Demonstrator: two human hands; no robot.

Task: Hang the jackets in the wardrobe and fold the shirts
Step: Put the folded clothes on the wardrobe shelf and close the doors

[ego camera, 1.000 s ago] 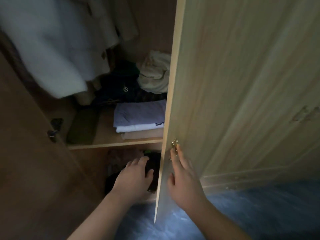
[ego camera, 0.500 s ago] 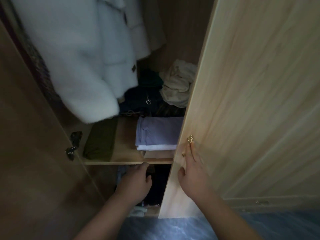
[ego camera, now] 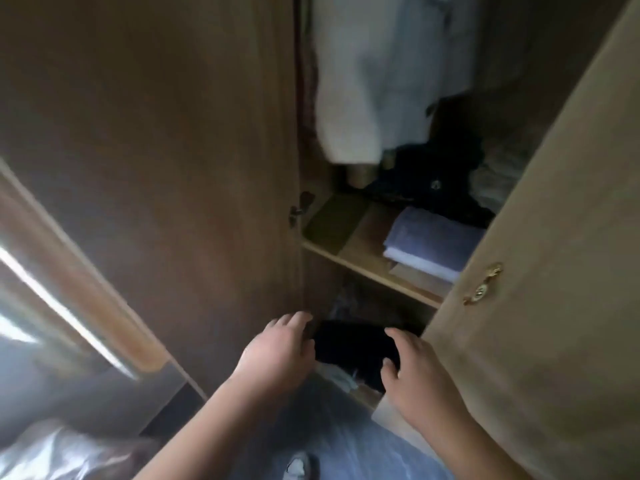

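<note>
The left hand [ego camera: 277, 344] and right hand [ego camera: 417, 370] are held at the dark cloth's [ego camera: 353, 346] sides; grip cannot be told. Both edges should be held evenly.

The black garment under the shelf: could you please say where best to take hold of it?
Probably its left and right edges, coming from the front: the black garment lies flat under the shelf, and the left hand and right hand flank it.
</note>
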